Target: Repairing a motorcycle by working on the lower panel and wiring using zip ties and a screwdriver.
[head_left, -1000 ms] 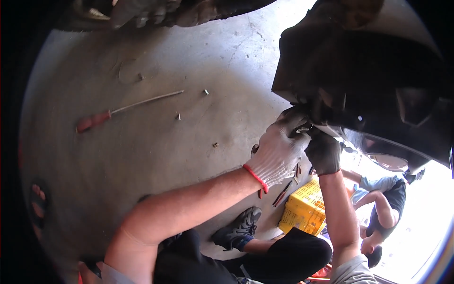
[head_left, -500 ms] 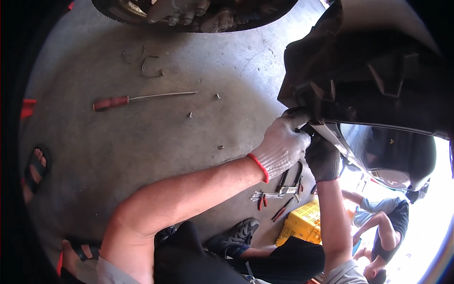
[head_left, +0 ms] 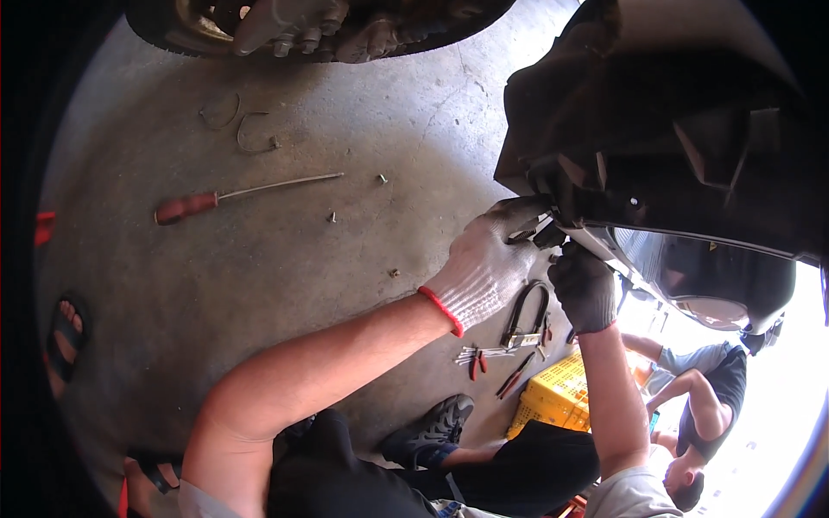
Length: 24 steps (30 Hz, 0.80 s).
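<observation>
Close quarters at the panel (head_left: 652,155)!

Left hand (head_left: 494,248) curled in at the panel's left corner, right hand (head_left: 583,285) bent just beneath it, seemingly paired to steady one spot from two sides. What they gripped, I couldn't tell! Left of the panel, screwdriver (head_left: 186,208) and screw (head_left: 382,180) lay on the floor (head_left: 259,285), apparently parked within reach; nearer than the panel sat the crate (head_left: 557,394).

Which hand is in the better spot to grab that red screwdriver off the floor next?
Probably the left hand: it's nearer the red-handled screwdriver, which lies off to its left. The right hand is farther over to the right. Both gloved hands are up by the black panel, though.
</observation>
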Tool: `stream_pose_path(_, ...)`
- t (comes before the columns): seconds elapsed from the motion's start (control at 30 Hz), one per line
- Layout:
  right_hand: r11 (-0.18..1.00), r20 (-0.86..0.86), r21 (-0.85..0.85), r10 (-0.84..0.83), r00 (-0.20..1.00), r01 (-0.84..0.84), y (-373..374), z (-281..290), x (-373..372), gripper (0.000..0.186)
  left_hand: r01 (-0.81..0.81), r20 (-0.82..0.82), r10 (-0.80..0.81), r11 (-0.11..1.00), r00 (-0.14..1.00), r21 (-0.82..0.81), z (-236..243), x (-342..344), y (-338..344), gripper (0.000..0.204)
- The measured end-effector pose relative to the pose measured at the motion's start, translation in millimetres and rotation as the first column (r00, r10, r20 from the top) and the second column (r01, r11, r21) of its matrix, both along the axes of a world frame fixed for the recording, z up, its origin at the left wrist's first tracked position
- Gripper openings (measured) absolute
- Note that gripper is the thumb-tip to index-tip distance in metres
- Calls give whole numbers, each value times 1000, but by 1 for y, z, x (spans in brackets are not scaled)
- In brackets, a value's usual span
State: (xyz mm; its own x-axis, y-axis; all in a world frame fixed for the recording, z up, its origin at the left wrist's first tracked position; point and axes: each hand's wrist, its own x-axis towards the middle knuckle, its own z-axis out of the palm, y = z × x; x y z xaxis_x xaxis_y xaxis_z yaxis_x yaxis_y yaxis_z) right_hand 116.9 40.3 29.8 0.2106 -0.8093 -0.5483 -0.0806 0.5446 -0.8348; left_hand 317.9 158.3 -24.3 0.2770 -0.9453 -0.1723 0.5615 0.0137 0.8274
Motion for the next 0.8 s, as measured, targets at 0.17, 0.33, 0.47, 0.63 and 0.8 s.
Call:
stream_pose_path(0.17, 971, -279, -17, 224, 934, -239, 2, 17, -14, 28, 53, -83, -49, 997, 995, 53, -13, 2, 2, 45)
stream_pose_path(0.33, 870, -542, 14, 421, 727, -493, 4, 23, -52, 26, 11, -123, -5, 999, 992, 48, -12, 0, 8, 40)
stream_pose_path(0.47, 817, -649, 70, 473, 596, -573, 4, 19, -105, 23, 80, -137, -66, 992, 988, 95, -10, -2, 2, 38)
stream_pose_path(0.63, 780, -733, 37, 446, 514, -625, -1, 1, -181, 23, 106, -510, -120, 993, 852, -56, -12, -18, -20, 34)
stream_pose_path(0.8, 787, -817, 158, 444, 369, -597, 0, -23, -255, 28, 129, -689, -164, 986, 706, -103, -14, -23, -36, 35)
